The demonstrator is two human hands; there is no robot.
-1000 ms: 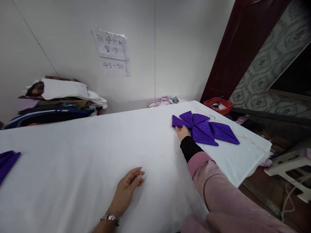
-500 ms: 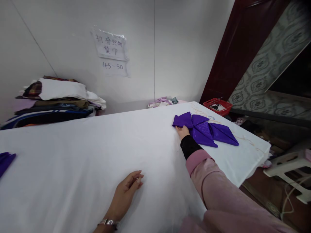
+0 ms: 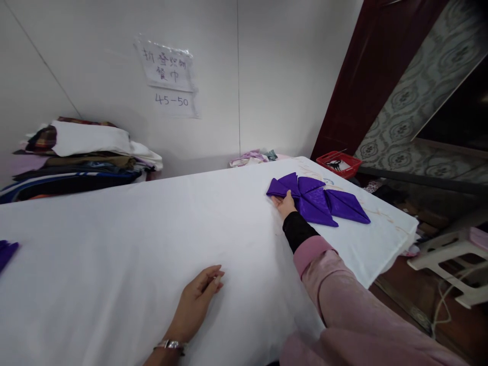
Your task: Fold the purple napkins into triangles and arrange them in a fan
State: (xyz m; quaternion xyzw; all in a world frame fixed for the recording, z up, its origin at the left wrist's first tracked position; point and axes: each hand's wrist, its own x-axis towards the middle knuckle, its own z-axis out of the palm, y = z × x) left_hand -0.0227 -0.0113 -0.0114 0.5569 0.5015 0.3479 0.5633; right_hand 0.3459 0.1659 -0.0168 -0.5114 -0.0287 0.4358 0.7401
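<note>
Several folded purple napkins (image 3: 324, 203) lie in a fan of triangles on the far right of the white-covered table (image 3: 133, 239). My right hand (image 3: 284, 204), in a pink sleeve over a black cuff, reaches out to the leftmost napkin (image 3: 280, 187) and grips its near edge, thumb on top. My left hand (image 3: 196, 300), with a watch on the wrist, rests on the cloth near me with its fingers loosely bent and nothing in it.
Another purple cloth (image 3: 5, 251) peeks in at the left edge. Folded textiles (image 3: 80, 155) are piled by the wall under a paper sign (image 3: 168, 76). A red basket (image 3: 338, 163) and a small cloth heap (image 3: 251, 157) sit beyond the table; a white stool (image 3: 446, 259) stands at the right.
My right hand has shifted slightly forward onto the leftmost napkin, whose folds have moved a little. My left hand has stayed put. The view has drifted slightly.
</note>
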